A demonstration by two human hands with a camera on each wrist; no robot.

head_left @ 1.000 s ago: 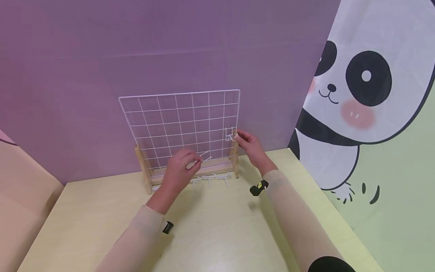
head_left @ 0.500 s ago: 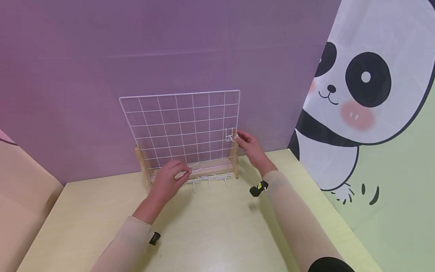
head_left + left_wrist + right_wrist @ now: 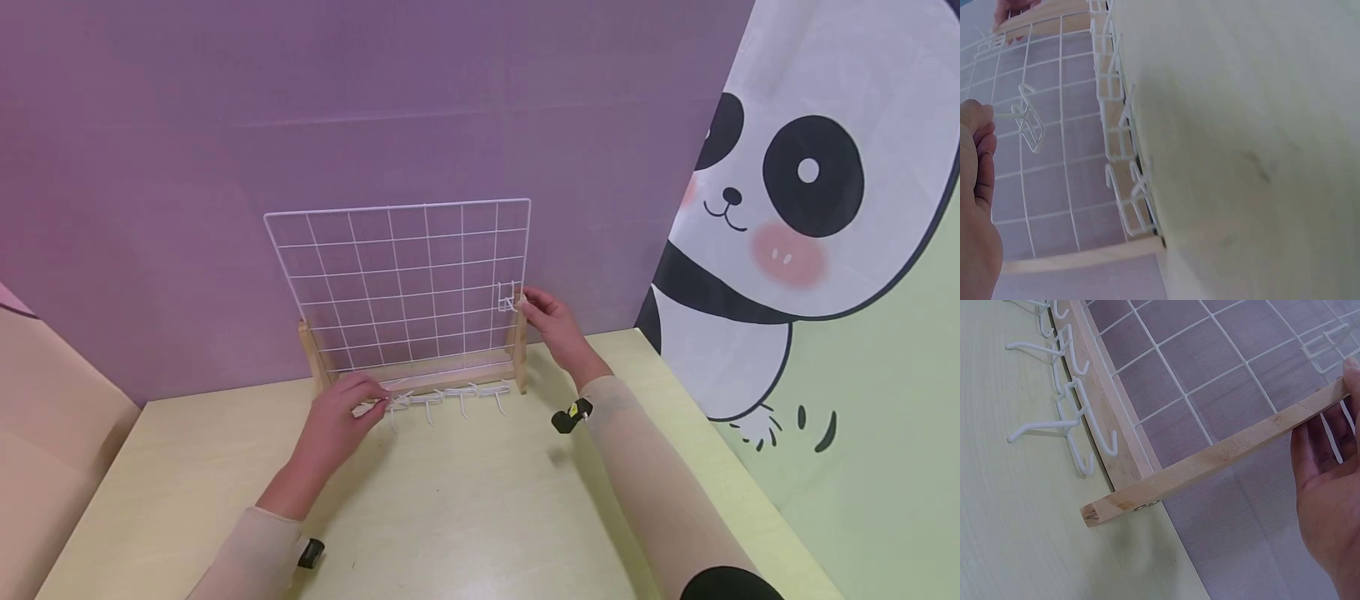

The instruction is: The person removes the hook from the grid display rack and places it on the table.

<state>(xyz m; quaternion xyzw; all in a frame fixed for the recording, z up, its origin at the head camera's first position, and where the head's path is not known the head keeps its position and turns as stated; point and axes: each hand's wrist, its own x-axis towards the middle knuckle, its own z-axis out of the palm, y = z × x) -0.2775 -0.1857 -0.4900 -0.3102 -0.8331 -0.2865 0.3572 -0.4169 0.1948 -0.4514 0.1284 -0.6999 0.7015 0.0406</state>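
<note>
My left hand [image 3: 330, 429] pinches a white wire hook [image 3: 1032, 122] by its prong, close to the lower left of a white wire grid panel [image 3: 397, 207]. In the left wrist view the hook's frame overlaps the grid. At the grid's right side, my right hand [image 3: 555, 329] grips the upper end of the wooden post [image 3: 1222, 456] of the stand. Beside its fingertips another wire hook [image 3: 507, 302] hangs on the grid. Several more white hooks [image 3: 1063, 419] sit in a row along the stand's wooden base, prongs toward me.
The stand rests on a light wooden table [image 3: 465, 508], close to a purple wall [image 3: 390, 100]. Its left wooden post [image 3: 310, 354] rises behind my left hand. A panda picture [image 3: 810, 250] covers the wall on the right.
My left hand has moved left and down, carrying the hook from in front of the grid's lower middle to its lower left. The right hand has stayed on the post.
</note>
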